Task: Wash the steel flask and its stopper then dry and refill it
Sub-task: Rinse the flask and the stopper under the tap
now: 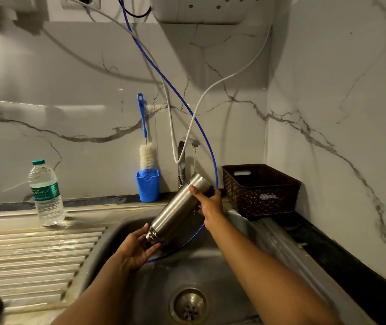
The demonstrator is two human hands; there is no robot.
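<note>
The steel flask (pixel 175 213) hangs tilted over the sink (pixel 210 273), its threaded mouth pointing down-left and its base up under the tap (pixel 195 144). A thin stream of water runs from the tap onto the flask's upper end. My left hand (pixel 138 250) cups the mouth end from below, fingers curled around it. My right hand (pixel 207 201) grips the upper part of the body. The stopper is not visible.
A blue cup holding a bottle brush (pixel 147 186) stands behind the sink. A plastic water bottle (pixel 46 195) stands on the ribbed draining board (pixel 35 254). A brown basket (pixel 260 191) sits at the right. A blue hose (pixel 175 90) and a white hose (pixel 234 76) hang down.
</note>
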